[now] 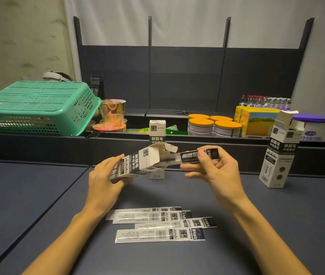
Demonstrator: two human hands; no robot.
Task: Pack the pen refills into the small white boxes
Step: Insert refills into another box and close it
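Observation:
My left hand (106, 179) grips a small white box (138, 161) lying tilted above the table, its open flaps turned to the right. My right hand (213, 165) pinches a refill packet (195, 155) whose left end sits partly inside the box's open mouth. Several more flat refill packets (159, 225) lie in a loose stack on the dark table close to me. A closed white box (157, 132) stands upright behind the held one. Another white box (280, 153) with its top flap open stands at the right.
An upturned green basket (36, 108) sits at the back left on the dark shelf ledge. Beside it are noodle cups (112, 114), orange-lidded tins (215, 124), a yellow carton (258, 122) and water bottles (264, 101). A seam runs through the table (38, 205) at the left.

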